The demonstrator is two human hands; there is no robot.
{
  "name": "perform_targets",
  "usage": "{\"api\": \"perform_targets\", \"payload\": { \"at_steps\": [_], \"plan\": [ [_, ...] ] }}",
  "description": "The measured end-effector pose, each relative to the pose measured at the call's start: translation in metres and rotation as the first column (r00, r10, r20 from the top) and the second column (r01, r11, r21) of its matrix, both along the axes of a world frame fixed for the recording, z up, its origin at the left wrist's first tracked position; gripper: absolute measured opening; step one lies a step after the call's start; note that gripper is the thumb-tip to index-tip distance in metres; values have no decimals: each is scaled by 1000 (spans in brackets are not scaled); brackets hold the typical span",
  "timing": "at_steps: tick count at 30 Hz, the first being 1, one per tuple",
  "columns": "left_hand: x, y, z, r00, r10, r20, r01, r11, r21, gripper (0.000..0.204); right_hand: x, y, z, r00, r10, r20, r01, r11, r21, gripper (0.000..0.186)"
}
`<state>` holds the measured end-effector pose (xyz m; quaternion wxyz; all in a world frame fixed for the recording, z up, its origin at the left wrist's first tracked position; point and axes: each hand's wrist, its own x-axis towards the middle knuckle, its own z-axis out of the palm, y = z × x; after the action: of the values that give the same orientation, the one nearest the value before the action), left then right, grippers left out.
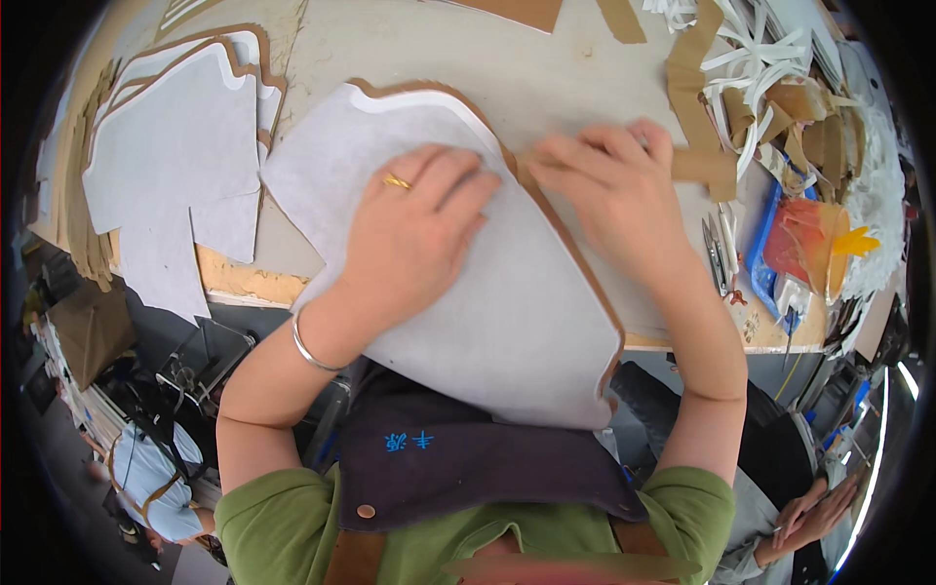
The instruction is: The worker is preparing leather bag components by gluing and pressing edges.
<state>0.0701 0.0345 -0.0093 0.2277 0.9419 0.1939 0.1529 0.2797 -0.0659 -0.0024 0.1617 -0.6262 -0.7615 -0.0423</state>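
Note:
A large, curved panel (487, 302) with a pale grey face lies before me, its lower end reaching over the table edge to my apron. A brown edge and a white strip run along its upper rim. My left hand (419, 219), with a gold ring, rests on the panel, fingers bent and slightly apart, gripping nothing visible. Just off the panel's right edge hovers my right hand (609, 180). Motion blurs its fingertips near the brown edge, so whether they pinch anything is unclear. A brown strip (704, 168) lies beside that hand's wrist.
Stacked grey panels (175, 127) lie at the left, partly overhanging the table. Scissors (717, 249) sit right of my right forearm, near a blue tray (765, 244). White and brown scraps (756, 78) pile at far right. Other people sit at both sides below.

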Motion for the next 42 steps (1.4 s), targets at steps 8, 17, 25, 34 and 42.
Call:
{"api": "perform_targets", "payload": {
  "at_steps": [8, 17, 25, 34, 42],
  "plan": [
    [-10, -43, -4, 997, -74, -29, 74, 997, -23, 53, -24, -69, 17, 988, -131, -77, 119, 981, -152, 28],
    [-8, -33, 7, 987, -84, -136, 93, 994, 62, 60, -18, -42, 8, 994, -107, -34, 105, 993, -48, 23],
    [-8, -27, 9, 976, -111, -186, 125, 990, 67, 62, -12, -19, 5, 995, -98, -4, 98, 995, -13, 22],
    [-8, -20, 12, 970, -102, -219, 109, 994, 19, 58, 0, -5, 3, 999, -45, -7, 45, 999, -25, 23],
    [-8, -17, 11, 969, -109, -223, 112, 994, 0, 59, 5, -6, 9, 998, -25, -62, 17, 993, -120, 23]
  ]
}}
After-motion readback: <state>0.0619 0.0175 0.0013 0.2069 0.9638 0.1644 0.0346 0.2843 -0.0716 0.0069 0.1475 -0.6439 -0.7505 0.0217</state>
